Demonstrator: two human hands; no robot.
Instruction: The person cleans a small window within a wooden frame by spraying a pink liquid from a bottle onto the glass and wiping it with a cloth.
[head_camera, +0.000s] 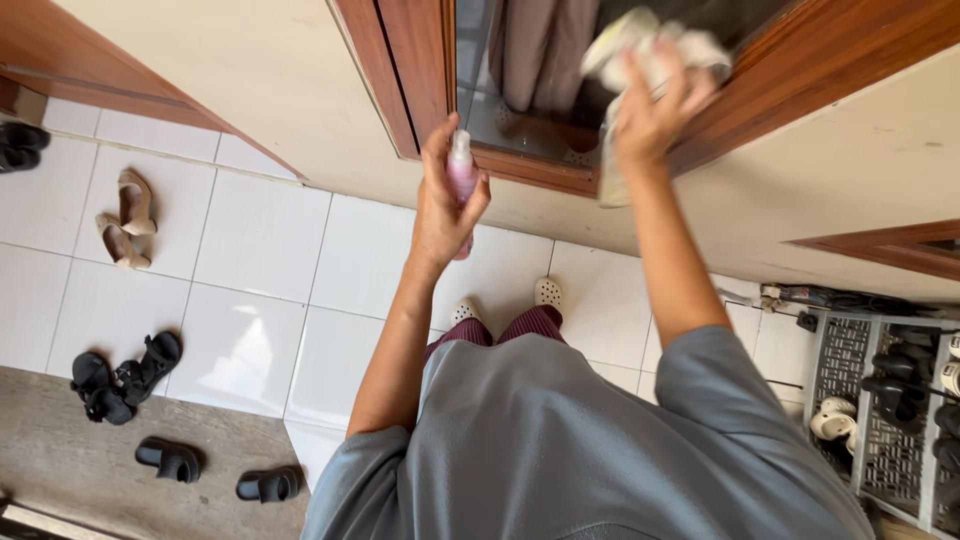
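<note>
While the left hand (442, 205) wraps its fingers round a pink bottle (462, 180) held upright near the window's wooden frame (520, 168), the right hand (655, 105) presses a bunched pale cloth (645, 45) to the glass (540, 60), farther right. Sandals (125, 215) lie on the tiles, far left.

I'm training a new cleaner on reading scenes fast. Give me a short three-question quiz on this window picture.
1. True or false: the left hand holds a pink spray bottle.
2. What does the right hand press against the window glass? A) a sponge B) a crumpled cloth C) a brush
3. What stands at the far right on the floor?

Key: 1 true. 2 B. 3 a grey shoe rack with shoes.
</note>
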